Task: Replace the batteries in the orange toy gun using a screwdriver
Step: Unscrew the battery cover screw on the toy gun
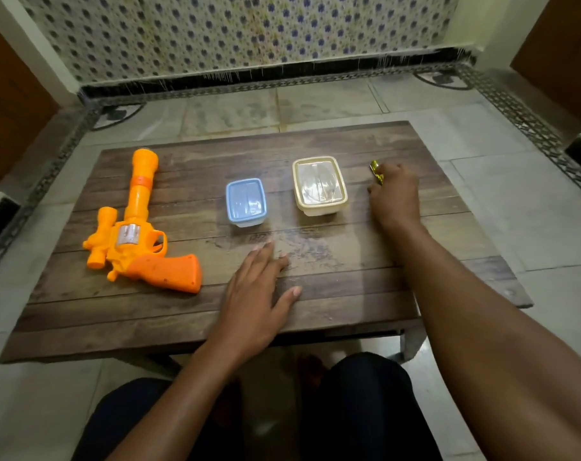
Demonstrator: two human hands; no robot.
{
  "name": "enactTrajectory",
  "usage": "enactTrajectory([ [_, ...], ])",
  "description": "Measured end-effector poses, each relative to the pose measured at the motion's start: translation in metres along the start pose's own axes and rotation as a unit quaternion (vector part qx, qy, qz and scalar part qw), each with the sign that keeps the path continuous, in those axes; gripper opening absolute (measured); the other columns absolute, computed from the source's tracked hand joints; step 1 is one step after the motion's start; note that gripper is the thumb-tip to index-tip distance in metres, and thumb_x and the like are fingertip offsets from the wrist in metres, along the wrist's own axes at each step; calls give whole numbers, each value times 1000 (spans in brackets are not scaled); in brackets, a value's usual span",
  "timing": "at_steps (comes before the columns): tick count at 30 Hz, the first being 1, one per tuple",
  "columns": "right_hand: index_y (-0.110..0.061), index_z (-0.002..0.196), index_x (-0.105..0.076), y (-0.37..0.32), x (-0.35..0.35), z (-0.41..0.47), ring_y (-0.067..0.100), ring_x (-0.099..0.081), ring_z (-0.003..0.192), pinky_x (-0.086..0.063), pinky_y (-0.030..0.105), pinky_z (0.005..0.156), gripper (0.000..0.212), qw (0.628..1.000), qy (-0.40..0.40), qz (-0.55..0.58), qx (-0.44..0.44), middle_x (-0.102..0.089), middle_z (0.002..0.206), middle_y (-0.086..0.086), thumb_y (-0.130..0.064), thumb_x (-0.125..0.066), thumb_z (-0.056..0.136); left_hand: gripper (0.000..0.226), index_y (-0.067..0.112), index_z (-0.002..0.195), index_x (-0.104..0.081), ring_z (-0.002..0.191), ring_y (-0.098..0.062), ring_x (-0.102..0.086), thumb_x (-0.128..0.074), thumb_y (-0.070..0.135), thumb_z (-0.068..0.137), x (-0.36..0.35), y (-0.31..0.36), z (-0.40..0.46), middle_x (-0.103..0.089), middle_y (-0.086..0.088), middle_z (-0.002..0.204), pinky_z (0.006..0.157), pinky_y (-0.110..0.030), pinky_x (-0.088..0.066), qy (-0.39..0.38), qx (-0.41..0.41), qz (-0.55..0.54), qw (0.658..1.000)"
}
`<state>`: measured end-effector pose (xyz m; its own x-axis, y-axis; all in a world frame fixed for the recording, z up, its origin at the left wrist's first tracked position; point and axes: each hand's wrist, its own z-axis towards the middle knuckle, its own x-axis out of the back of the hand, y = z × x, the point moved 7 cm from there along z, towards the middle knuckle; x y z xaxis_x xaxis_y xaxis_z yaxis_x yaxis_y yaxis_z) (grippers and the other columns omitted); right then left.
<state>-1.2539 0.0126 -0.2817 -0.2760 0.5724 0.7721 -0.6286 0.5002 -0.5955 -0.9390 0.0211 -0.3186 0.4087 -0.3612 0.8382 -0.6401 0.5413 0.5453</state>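
The orange toy gun point(139, 234) lies flat on the left of the low wooden table point(332, 294), barrel pointing away from me, grip toward the middle. My left hand point(256, 294) rests flat on the table near the front edge, fingers spread, holding nothing. My right hand point(394, 194) is at the far right of the table, fingers curled around a small shiny gold and green object point(375, 171), perhaps batteries, which sticks out past my knuckles. No screwdriver is in sight.
A small blue-lidded box point(246, 201) and a larger cream-lidded box point(319, 184) stand side by side mid-table, both closed. A tiled floor surrounds the table, and a patterned wall lies beyond. My knees sit below the table's front edge.
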Motion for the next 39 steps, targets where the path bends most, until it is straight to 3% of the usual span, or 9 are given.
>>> enactTrajectory([
  [7, -2, 106, -69, 0, 14, -6, 39, -64, 99, -47, 34, 74, 28, 998, 25, 0, -54, -68, 106, 22, 5, -58, 82, 63, 32, 163, -37, 165, -11, -1, -52, 53, 106, -3, 5, -5, -7, 13, 178, 132, -45, -19, -8, -2, 17, 1000],
  [12, -7, 114, -71, 5, 31, -51, 27, -62, 103, -53, 33, 89, 33, 980, 26, 121, -154, -71, 111, 16, -3, -65, 83, 48, 23, 148, -58, 159, -16, -30, -67, 34, 103, 18, 5, -3, -37, 3, 170, 128, -40, -30, -8, 17, -76, 997],
  [15, -9, 112, -76, -24, 43, -91, 18, -69, 91, -52, 26, 82, 31, 978, 22, 171, -120, -75, 97, 6, 2, -64, 86, 24, 15, 123, -73, 129, -19, -62, -71, 12, 99, 62, -1, -11, -68, -1, 136, 107, -28, -45, 117, 22, -108, 987],
  [18, -11, 113, -75, -65, 41, -132, 0, -66, 83, -52, 15, 76, 32, 961, -10, 267, -68, -71, 92, -7, 7, -62, 90, 18, 14, 112, -75, 103, -18, -72, -73, 7, 95, 106, -19, -25, -73, -1, 114, 88, -31, -57, 235, 84, -161, 955],
  [20, -13, 111, -75, -93, 33, -145, 1, -66, 84, -56, 18, 78, 31, 948, -32, 313, -40, -69, 93, -10, 7, -63, 91, 17, 13, 112, -73, 88, -7, -71, -74, 8, 96, 129, -39, -36, -72, -5, 111, 72, -13, -52, 298, 147, -211, 919],
  [24, -17, 100, -71, -160, 6, -154, 12, -69, 85, -61, 35, 80, 26, 903, -88, 421, 9, -72, 91, -4, 6, -66, 90, 40, 15, 124, -66, 123, -30, -61, -81, 16, 87, 156, -88, -54, -64, -13, 134, 94, -30, -47, 397, 278, -191, 854],
  [27, -4, 107, -69, -201, -25, -164, 20, -72, 89, -61, 33, 76, 18, 833, -188, 519, -30, -72, 103, 21, 7, -64, 94, 56, 13, 137, -51, 136, -37, -45, -78, 14, 87, 149, -111, -58, -42, -21, 149, 86, -29, -39, 393, 385, -242, 800],
  [33, 0, 114, -61, -224, -94, -190, 24, -72, 87, -59, 29, 73, 22, 713, -290, 603, -209, -71, 93, 17, 11, -54, 96, 88, 8, 139, -36, 134, -42, -50, -94, 25, 74, 130, -134, -44, -49, -22, 143, 106, -46, -49, 375, 413, -292, 777],
  [39, -3, 92, -64, -220, -125, -192, 17, -66, 74, -56, 21, 69, 22, 689, -277, 606, -286, -68, 83, 10, 10, -48, 98, 101, 10, 140, -31, 121, -35, -60, -99, 25, 66, 126, -150, -36, -51, -3, 119, 101, -46, -54, 417, 415, -290, 755],
])
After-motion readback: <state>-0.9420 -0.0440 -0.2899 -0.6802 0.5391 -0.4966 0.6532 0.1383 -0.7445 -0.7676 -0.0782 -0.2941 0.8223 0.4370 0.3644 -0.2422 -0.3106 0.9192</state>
